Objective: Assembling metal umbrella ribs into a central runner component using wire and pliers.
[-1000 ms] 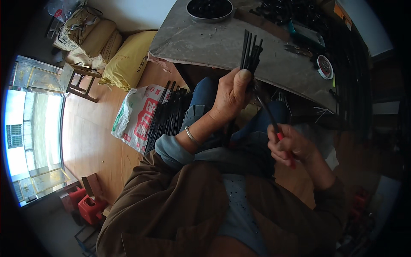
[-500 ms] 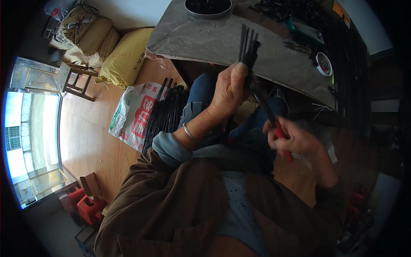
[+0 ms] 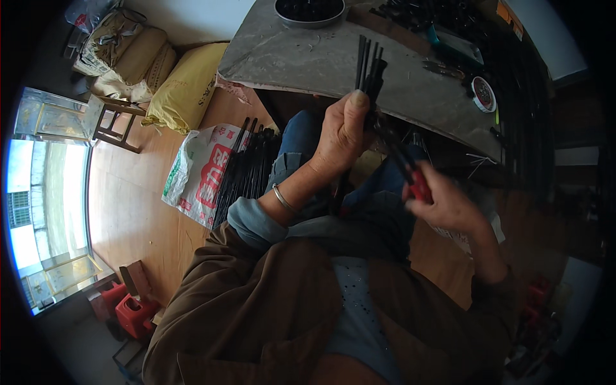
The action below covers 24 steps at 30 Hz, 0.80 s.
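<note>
My left hand (image 3: 346, 122) is closed round a bundle of thin black rods (image 3: 368, 67), thumb on top, their ends standing up above the fist over the table's near edge. My right hand (image 3: 443, 200) grips the red handles of a long dark plier-like tool (image 3: 399, 153). The tool slants up and to the left, its head at the rods just beside my left hand. Its jaws are too dark to make out. More black rods (image 3: 247, 163) lie on a white and red printed sack (image 3: 200, 168) on the floor by my left leg.
The grey table (image 3: 282, 58) carries a round bowl (image 3: 309, 19) of black pieces, a teal tray (image 3: 457, 46), pliers (image 3: 443, 69), a round tin (image 3: 483, 94) and a heap of black parts (image 3: 410, 13). Left stand a yellow sack (image 3: 186, 90) and a wooden stool (image 3: 117, 122).
My right hand has moved slightly up and left along the tool, and the red handles look wider apart. My left hand still holds the rods in nearly the same place.
</note>
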Motion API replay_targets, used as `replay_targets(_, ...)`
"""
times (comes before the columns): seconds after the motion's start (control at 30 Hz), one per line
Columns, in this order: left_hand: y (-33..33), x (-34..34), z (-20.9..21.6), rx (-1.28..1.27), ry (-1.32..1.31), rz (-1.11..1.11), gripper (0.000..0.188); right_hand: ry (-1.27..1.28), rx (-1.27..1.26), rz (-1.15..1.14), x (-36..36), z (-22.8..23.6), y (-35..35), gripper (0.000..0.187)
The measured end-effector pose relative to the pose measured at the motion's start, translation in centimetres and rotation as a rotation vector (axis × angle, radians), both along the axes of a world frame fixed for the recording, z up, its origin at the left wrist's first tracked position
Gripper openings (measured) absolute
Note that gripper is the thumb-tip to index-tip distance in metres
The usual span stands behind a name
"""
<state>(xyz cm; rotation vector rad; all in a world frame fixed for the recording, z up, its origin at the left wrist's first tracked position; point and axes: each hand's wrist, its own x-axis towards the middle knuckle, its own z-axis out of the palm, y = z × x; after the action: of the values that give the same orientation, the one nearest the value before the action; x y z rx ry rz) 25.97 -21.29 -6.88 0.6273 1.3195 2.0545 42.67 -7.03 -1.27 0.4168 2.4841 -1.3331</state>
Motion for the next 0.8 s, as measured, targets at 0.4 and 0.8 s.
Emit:
replay_targets(0.4, 0.3, -0.2, 0.1, 0.005, -0.056, -0.102, 0.058, -0.174, -0.782, -0.120, 0.5, 0.9, 0.8, 0.043)
replay_targets(0.8, 0.3, -0.4, 0.1, -0.025, -0.032, -0.099, 0.060, -0.261, -0.785, -0.233, 0.4, -0.1, -1.9, 0.028)
